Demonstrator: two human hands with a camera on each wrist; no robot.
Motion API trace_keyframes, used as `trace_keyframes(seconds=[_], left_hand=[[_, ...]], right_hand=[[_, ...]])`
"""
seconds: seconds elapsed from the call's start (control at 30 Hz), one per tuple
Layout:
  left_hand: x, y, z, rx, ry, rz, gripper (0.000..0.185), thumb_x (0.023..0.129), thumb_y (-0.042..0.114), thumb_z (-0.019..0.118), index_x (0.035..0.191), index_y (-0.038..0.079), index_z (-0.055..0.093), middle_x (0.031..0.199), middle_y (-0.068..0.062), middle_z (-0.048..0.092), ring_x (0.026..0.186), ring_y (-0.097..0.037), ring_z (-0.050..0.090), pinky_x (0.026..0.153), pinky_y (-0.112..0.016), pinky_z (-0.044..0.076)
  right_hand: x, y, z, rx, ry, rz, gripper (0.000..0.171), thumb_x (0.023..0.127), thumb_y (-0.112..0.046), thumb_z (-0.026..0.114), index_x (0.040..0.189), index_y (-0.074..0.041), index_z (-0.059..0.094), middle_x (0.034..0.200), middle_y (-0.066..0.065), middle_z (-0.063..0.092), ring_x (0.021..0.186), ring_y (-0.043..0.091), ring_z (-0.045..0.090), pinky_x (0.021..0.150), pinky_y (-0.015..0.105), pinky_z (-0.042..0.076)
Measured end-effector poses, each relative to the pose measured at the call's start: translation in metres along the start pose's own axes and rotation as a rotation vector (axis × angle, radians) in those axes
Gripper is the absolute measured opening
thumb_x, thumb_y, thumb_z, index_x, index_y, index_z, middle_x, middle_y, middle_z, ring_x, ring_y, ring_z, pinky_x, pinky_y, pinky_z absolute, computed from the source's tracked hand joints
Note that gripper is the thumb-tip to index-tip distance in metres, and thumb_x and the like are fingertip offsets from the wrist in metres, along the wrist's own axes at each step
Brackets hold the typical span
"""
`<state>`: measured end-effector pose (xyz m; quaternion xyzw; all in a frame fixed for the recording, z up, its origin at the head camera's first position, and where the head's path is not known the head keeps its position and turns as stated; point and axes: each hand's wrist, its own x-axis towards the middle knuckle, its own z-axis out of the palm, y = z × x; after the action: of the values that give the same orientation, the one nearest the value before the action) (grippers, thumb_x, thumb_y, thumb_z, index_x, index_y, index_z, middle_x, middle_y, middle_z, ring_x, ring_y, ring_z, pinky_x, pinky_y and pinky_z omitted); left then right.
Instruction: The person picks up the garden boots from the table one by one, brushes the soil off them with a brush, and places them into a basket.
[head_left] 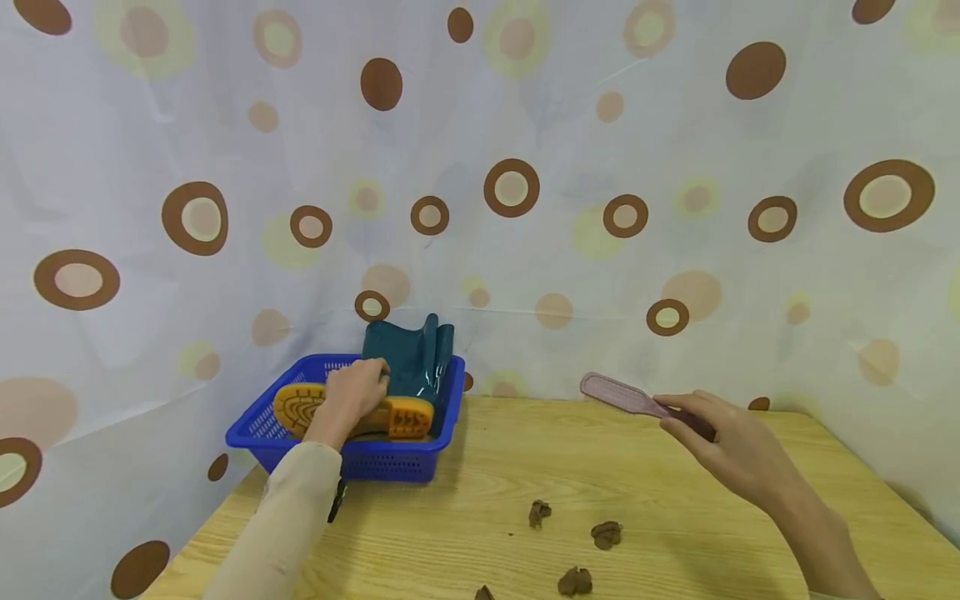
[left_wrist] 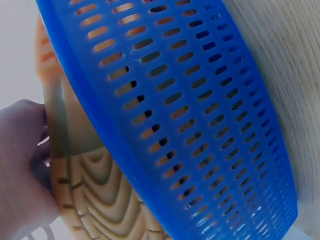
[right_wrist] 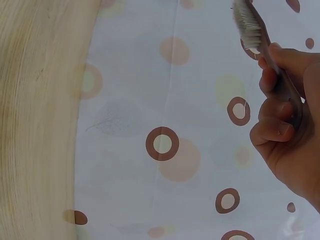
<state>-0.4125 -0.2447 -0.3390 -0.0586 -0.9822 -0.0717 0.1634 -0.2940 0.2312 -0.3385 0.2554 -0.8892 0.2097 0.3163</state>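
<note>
My left hand [head_left: 354, 393] grips a dark green rubber boot by its orange sole [head_left: 411, 417], at the near side of the blue basket [head_left: 390, 465]. The tread faces me, and glossy green boot shafts [head_left: 405, 358] rise behind it from the basket. From the left wrist, the ridged orange sole [left_wrist: 102, 185] shows above the basket rim, the fingers partly hidden behind it. Off to the right, my right hand [head_left: 731, 437] holds a scrubbing brush [head_left: 618, 394] by its handle in the air. Pale bristles [right_wrist: 247, 25] show in the right wrist view.
Several brown clumps, one of them a lump [head_left: 606, 534], lie on the wooden table [head_left: 465, 533] in front of me. A patterned curtain [head_left: 555, 250] hangs along the table's back and left side. The slotted basket stands at the table's back left.
</note>
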Motion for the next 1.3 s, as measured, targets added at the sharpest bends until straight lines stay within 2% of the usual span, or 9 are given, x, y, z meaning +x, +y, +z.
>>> trace_keyframes(seconds=[0.27,0.37,0.47,0.57,0.67,0.87,0.93,1.13,1.3], left_hand=[[-0.004,0.028,0.012,-0.016,0.137,0.111,0.024,0.101,0.02,0.056,0.116,0.011,0.071,0.106,-0.007,0.073,0.086,-0.027,0.07,0.074,-0.044,0.058],[-0.007,0.038,0.013,-0.055,0.178,0.15,0.022,0.1,0.02,0.058,0.113,0.01,0.072,0.104,-0.008,0.073,0.084,-0.027,0.069,0.072,-0.041,0.057],[-0.011,0.042,0.014,-0.135,0.215,0.143,0.021,0.099,0.019,0.06,0.113,0.009,0.072,0.107,-0.01,0.071,0.091,-0.029,0.067,0.079,-0.043,0.056],[-0.016,0.042,0.013,-0.216,0.24,0.122,0.022,0.098,0.019,0.062,0.115,0.008,0.071,0.112,-0.012,0.069,0.101,-0.033,0.064,0.088,-0.048,0.053],[-0.022,0.041,0.012,-0.269,0.249,0.124,0.024,0.099,0.02,0.061,0.117,0.008,0.07,0.117,-0.013,0.067,0.107,-0.035,0.062,0.093,-0.051,0.051],[-0.042,0.035,0.024,-0.337,0.281,0.115,0.022,0.098,0.019,0.062,0.116,0.008,0.071,0.118,-0.013,0.067,0.108,-0.036,0.061,0.098,-0.054,0.048],[-0.047,0.033,0.031,-0.355,0.304,0.109,0.02,0.097,0.016,0.063,0.113,0.008,0.072,0.115,-0.012,0.068,0.105,-0.034,0.062,0.096,-0.052,0.048],[-0.049,0.031,0.041,-0.395,0.4,0.149,0.016,0.095,0.012,0.065,0.108,0.006,0.073,0.108,-0.01,0.069,0.099,-0.031,0.062,0.094,-0.049,0.049],[-0.048,0.036,0.037,-0.387,0.377,0.15,0.013,0.095,0.012,0.065,0.104,0.008,0.073,0.107,-0.009,0.069,0.099,-0.03,0.061,0.096,-0.049,0.049]], right_hand=[[0.0,0.001,-0.01,-0.005,-0.109,0.147,0.033,0.103,-0.032,0.053,0.123,-0.01,0.068,0.104,0.004,0.073,0.081,0.013,0.067,0.066,0.035,0.052],[-0.001,0.003,-0.01,-0.005,-0.144,0.182,0.035,0.106,-0.031,0.047,0.123,-0.008,0.067,0.092,0.002,0.071,0.071,0.011,0.062,0.061,0.031,0.047],[-0.002,0.004,-0.009,-0.011,-0.167,0.214,0.034,0.108,-0.027,0.041,0.12,-0.006,0.065,0.08,-0.004,0.062,0.061,0.007,0.047,0.055,0.026,0.037],[-0.002,0.008,-0.007,0.021,-0.21,0.244,0.03,0.107,-0.021,0.039,0.115,-0.003,0.061,0.077,-0.004,0.058,0.055,0.007,0.037,0.051,0.025,0.032],[-0.002,0.013,-0.004,0.089,-0.314,0.307,0.022,0.105,-0.016,0.042,0.108,-0.003,0.06,0.082,-0.001,0.062,0.053,0.008,0.035,0.048,0.025,0.033],[-0.004,0.022,0.006,0.163,-0.526,0.404,0.015,0.097,-0.008,0.054,0.101,0.004,0.063,0.093,0.011,0.068,0.067,0.015,0.058,0.055,0.03,0.048],[-0.005,0.024,0.009,0.168,-0.556,0.401,0.014,0.095,-0.007,0.056,0.099,0.005,0.063,0.092,0.012,0.069,0.074,0.017,0.061,0.061,0.033,0.051],[-0.011,0.03,0.012,0.243,-0.612,0.487,0.009,0.092,-0.004,0.058,0.091,0.004,0.062,0.083,0.009,0.064,0.065,0.018,0.062,0.056,0.034,0.056],[-0.019,0.036,0.018,0.296,-0.648,0.576,0.005,0.089,0.0,0.059,0.086,0.004,0.059,0.078,0.012,0.062,0.061,0.021,0.068,0.054,0.036,0.06]])
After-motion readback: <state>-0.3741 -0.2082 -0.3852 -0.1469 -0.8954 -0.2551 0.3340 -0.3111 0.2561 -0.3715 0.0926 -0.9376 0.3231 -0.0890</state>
